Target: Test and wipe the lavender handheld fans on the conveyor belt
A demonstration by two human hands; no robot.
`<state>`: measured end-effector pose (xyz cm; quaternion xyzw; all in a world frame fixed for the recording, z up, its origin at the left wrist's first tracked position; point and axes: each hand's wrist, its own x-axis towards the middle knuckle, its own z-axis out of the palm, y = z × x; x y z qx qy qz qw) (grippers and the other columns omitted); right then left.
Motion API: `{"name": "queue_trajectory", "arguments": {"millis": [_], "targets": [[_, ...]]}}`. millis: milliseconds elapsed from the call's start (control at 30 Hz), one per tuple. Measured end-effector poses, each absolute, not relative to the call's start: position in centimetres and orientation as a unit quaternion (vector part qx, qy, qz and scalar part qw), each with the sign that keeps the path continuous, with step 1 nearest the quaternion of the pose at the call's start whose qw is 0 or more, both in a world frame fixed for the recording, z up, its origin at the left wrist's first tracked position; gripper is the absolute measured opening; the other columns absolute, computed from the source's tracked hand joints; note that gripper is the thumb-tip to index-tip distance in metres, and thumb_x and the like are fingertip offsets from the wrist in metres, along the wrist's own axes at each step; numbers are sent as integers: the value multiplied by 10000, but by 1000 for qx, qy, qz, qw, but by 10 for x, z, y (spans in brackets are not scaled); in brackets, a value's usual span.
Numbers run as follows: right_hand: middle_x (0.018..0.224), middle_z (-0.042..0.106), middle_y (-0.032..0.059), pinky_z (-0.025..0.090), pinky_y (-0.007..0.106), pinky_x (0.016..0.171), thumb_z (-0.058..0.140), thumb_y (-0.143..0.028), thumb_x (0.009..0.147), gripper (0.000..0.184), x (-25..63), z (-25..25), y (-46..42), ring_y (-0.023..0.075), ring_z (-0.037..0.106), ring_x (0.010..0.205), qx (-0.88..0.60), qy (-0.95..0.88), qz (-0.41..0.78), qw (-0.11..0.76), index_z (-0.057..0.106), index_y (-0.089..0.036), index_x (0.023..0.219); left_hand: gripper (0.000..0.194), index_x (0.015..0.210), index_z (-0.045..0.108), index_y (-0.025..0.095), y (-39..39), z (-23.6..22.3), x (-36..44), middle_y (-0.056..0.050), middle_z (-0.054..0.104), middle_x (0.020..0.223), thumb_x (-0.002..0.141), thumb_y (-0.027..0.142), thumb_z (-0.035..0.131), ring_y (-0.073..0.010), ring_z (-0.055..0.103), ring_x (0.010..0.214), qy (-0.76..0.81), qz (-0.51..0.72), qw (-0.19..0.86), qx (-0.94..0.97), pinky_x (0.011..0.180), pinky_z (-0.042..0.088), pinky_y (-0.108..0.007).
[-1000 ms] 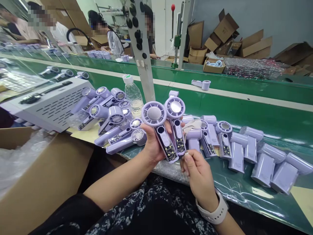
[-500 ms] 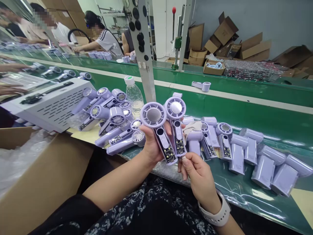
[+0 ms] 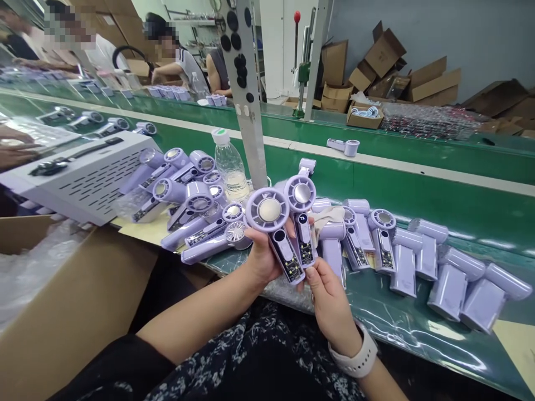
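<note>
Two lilac handheld fans sit side by side in my left hand (image 3: 265,259), its fingers wrapped round their handles. Both have open handle fronts that bare black circuit boards. The nearer fan (image 3: 286,253) has a dark display. Behind and right of it, the second fan (image 3: 304,236) shows lit digits on its display. My right hand (image 3: 330,295) is closed in a pinch at the second fan's bottom end; what lies between the fingertips is hidden. Right of the hands, more lilac fans (image 3: 404,262) lie in a row on the green bench (image 3: 376,312).
On the left are a heap of fans (image 3: 196,200), a water bottle (image 3: 229,167) and a white vented box (image 3: 92,178). An open carton (image 3: 83,278) stands near my left arm. A metal post (image 3: 251,128) rises ahead. Co-workers sit across the line.
The second fan's display has lit up with digits. Both fans have shifted slightly, the nearer one down and right. My right hand has moved a little left, against the second fan's base.
</note>
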<state>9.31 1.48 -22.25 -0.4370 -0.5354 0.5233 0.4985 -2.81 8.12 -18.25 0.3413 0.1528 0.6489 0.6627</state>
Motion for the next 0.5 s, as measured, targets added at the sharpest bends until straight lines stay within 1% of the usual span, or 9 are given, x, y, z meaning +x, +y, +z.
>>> {"name": "queue_trajectory", "arguments": {"millis": [67,100,167,233,300,333,367,433,500], "targets": [[946,638,44,482,317,791,437,-408,1069,317,95,-221,15,186,605,879,-429,-607,461,484,536,-222,833,698,668,669,180,83,-176,-33,-88,754,1002,570,869,722,-292,711,961,161,674,645,322,826,616,-411],[1073,638,71,484,343,854,426,-372,1070,307,96,-219,16,206,609,989,-429,-642,419,477,519,-221,818,680,675,669,187,84,-171,-37,-74,753,996,579,858,730,-281,710,954,169,694,627,311,830,615,-408],[1276,597,116,460,423,984,423,-316,1062,276,101,-213,23,258,564,1193,-449,-702,304,461,535,-215,831,651,680,665,196,86,-161,-46,-54,749,980,602,838,735,-275,708,965,182,726,591,302,830,615,-406],[1367,569,147,418,517,1073,445,-314,1054,214,107,-205,38,303,499,1305,-482,-735,168,447,616,-207,984,640,675,662,195,85,-154,-55,-59,750,973,598,823,752,-298,707,990,190,720,592,309,819,618,-426],[1410,551,179,384,594,1117,497,-332,1032,254,116,-196,62,342,459,1351,-509,-742,49,434,639,-179,1177,653,664,664,188,81,-151,-61,-82,753,966,557,821,778,-330,709,990,197,683,628,318,798,622,-459],[1433,534,197,371,622,1128,543,-318,1004,272,120,-191,76,368,439,1370,-523,-741,11,421,653,-156,1193,657,666,671,185,78,-152,-63,-92,753,947,545,820,786,-341,712,987,200,661,647,323,793,623,-468],[1441,528,212,362,645,1130,591,-281,964,240,124,-187,91,398,427,1376,-538,-740,-6,403,686,-136,1131,658,671,678,182,75,-154,-64,-98,750,924,549,820,784,-348,714,988,202,642,662,330,791,622,-470],[1383,572,224,367,675,1114,635,-174,882,100,130,-177,114,440,452,1344,-562,-744,4,362,721,-126,891,666,679,686,177,70,-159,-65,-103,743,897,580,832,756,-349,718,993,198,616,678,349,786,622,-452],[1257,643,200,406,670,1077,608,-126,870,148,132,-165,121,420,520,1268,-569,-735,29,369,689,-149,748,676,694,688,174,66,-163,-65,-101,740,874,608,844,725,-336,727,975,194,597,689,361,771,622,-427]]}}
